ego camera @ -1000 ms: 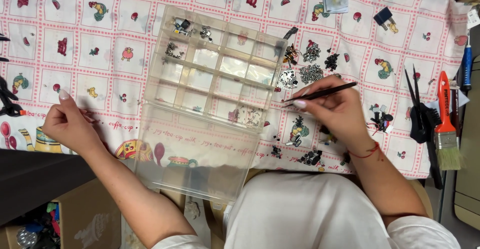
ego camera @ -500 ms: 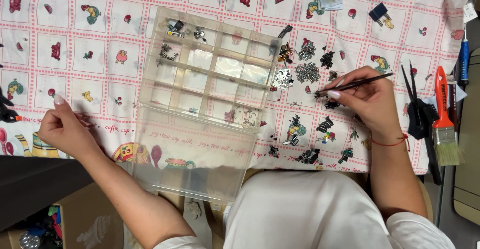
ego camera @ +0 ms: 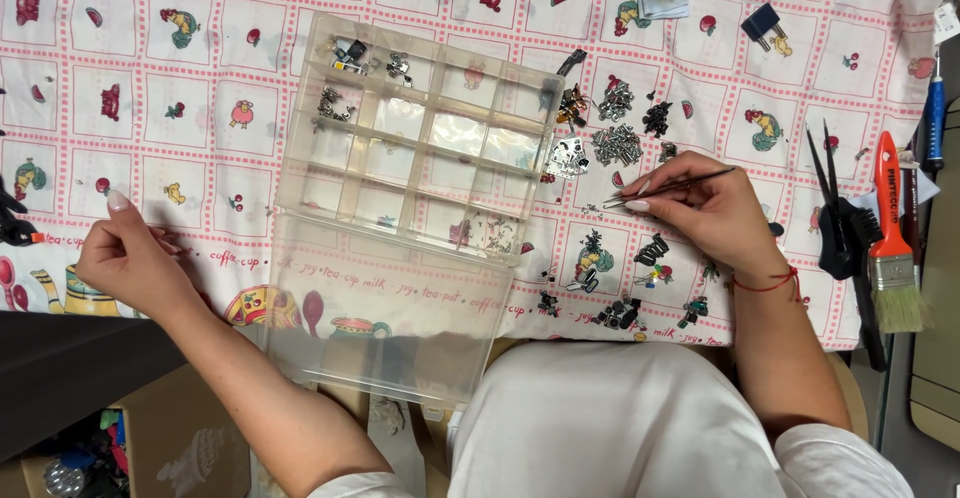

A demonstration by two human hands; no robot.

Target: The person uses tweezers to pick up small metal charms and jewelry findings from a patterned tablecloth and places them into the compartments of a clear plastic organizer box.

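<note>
Two bare hands are working over a patterned tablecloth (ego camera: 200, 68) printed in pink squares with small pictures. The right hand (ego camera: 705, 213) is pinching a pair of thin dark tweezers (ego camera: 665, 188) between thumb and fingers, the tips pointing left toward a scatter of small metal parts (ego camera: 617, 145) lying on the cloth just right of a clear compartment box (ego camera: 420, 138). Whether the tweezer tips are gripping anything cannot be told. A red thread bracelet (ego camera: 770, 283) is circling the right wrist.

The left hand (ego camera: 125, 258) is resting at the near left edge of the cloth, well apart from the box, its fingers curled loosely inward; whether it is holding anything cannot be told. The box is sitting open, its clear lid (ego camera: 385, 323) hanging over the table's near edge toward the person's lap. A few far-left compartments are holding small dark metal pieces; most others are looking bare.

To the right, well apart from the parts, a paintbrush with an orange handle (ego camera: 888, 248) is lying beside black hand tools (ego camera: 835, 213).
</note>
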